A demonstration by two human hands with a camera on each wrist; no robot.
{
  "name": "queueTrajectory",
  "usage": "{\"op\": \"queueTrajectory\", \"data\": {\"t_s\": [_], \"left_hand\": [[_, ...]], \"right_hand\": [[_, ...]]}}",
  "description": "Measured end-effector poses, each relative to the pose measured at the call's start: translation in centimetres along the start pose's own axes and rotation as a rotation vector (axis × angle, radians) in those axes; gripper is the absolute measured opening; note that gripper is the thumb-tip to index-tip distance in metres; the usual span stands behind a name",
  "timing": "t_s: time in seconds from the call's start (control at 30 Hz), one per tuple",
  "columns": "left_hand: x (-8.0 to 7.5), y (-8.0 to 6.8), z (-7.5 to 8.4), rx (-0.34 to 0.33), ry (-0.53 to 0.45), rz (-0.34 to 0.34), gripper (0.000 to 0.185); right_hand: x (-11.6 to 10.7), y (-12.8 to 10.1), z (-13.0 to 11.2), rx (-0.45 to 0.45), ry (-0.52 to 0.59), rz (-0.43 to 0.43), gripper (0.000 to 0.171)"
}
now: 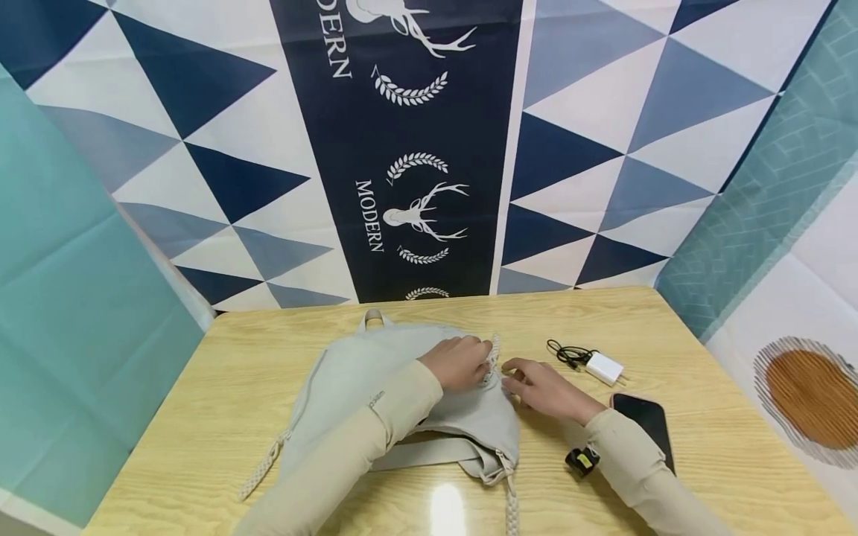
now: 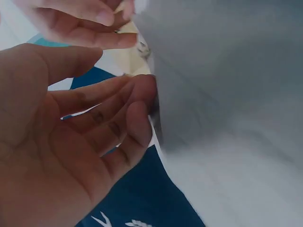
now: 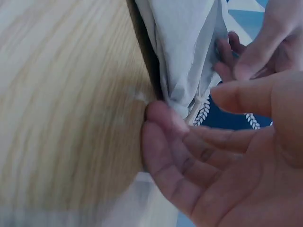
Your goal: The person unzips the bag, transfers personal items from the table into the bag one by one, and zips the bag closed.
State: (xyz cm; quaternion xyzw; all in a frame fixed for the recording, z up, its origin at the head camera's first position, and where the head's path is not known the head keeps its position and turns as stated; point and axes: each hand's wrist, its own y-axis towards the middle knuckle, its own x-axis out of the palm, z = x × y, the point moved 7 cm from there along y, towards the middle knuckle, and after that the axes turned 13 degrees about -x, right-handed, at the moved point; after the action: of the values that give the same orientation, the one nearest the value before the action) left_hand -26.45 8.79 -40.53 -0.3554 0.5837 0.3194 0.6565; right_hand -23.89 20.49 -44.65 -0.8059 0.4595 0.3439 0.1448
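A light grey backpack (image 1: 402, 365) lies on the wooden table, its braided zipper pulls hanging at the corners. My left hand (image 1: 458, 363) reaches across the bag to its right side, beside one braided pull (image 1: 494, 348). In the left wrist view, the fingertips of the left hand (image 2: 90, 127) touch the bag's grey fabric (image 2: 227, 104), with the thumb held apart from them. My right hand (image 1: 546, 391) is just off the bag's right edge. The right wrist view shows the right hand (image 3: 213, 161) with loosely bent fingers, fingertips at the tabletop close to the bag's corner (image 3: 177, 97).
To the right lie a white charger plug (image 1: 605, 368) and a black coiled cable (image 1: 570, 353). A dark phone (image 1: 645, 424) lies partly beneath the right forearm. Another braided pull (image 1: 512, 499) hangs toward the front edge of the table (image 1: 221, 402). Patterned cloth stands behind the table.
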Motion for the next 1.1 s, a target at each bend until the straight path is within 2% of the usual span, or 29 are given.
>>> {"op": "queueTrajectory", "data": {"t_s": [0.13, 0.23, 0.4, 0.47, 0.53, 0.67, 0.77, 0.87, 1.0, 1.1], "left_hand": [[0.7, 1.0, 1.1, 0.022, 0.121, 0.018, 0.034], [1.1, 1.2, 1.5, 0.024, 0.17, 0.019, 0.032], [1.9, 1.2, 1.6, 0.02, 0.201, 0.001, 0.028], [2.2, 1.0, 1.9, 0.041, 0.219, 0.017, 0.026], [2.1, 0.9, 2.1, 0.068, 0.247, 0.065, 0.022], [0.9, -0.1, 2.3, 0.092, 0.322, 0.193, 0.017], [0.0, -0.9, 2.3, 0.099, 0.359, 0.248, 0.016], [-0.6, -2.0, 2.5, 0.12, 0.345, 0.253, 0.016], [-0.4, -3.4, 2.6, 0.146, 0.296, 0.231, 0.017], [0.0, -4.3, 2.5, 0.141, 0.291, 0.251, 0.017]], "right_hand": [[0.0, -0.1, 0.1, -0.056, -0.005, -0.04, 0.036], [0.1, 0.0, 0.3, -0.095, -0.033, -0.049, 0.033], [0.5, 0.2, 0.8, -0.113, -0.052, -0.019, 0.014], [0.7, 0.0, 0.9, -0.11, -0.053, -0.01, 0.009], [0.8, 0.0, 0.9, -0.105, -0.061, -0.009, 0.01], [0.9, -0.1, 0.9, -0.084, -0.068, -0.002, 0.014], [1.0, -0.3, 1.0, -0.061, -0.076, 0.012, 0.018], [1.0, -0.4, 0.9, -0.06, -0.083, 0.026, 0.02], [1.1, -0.4, 0.6, -0.085, -0.065, 0.033, 0.021], [1.4, -0.4, 0.6, -0.08, -0.049, 0.026, 0.021]]}}
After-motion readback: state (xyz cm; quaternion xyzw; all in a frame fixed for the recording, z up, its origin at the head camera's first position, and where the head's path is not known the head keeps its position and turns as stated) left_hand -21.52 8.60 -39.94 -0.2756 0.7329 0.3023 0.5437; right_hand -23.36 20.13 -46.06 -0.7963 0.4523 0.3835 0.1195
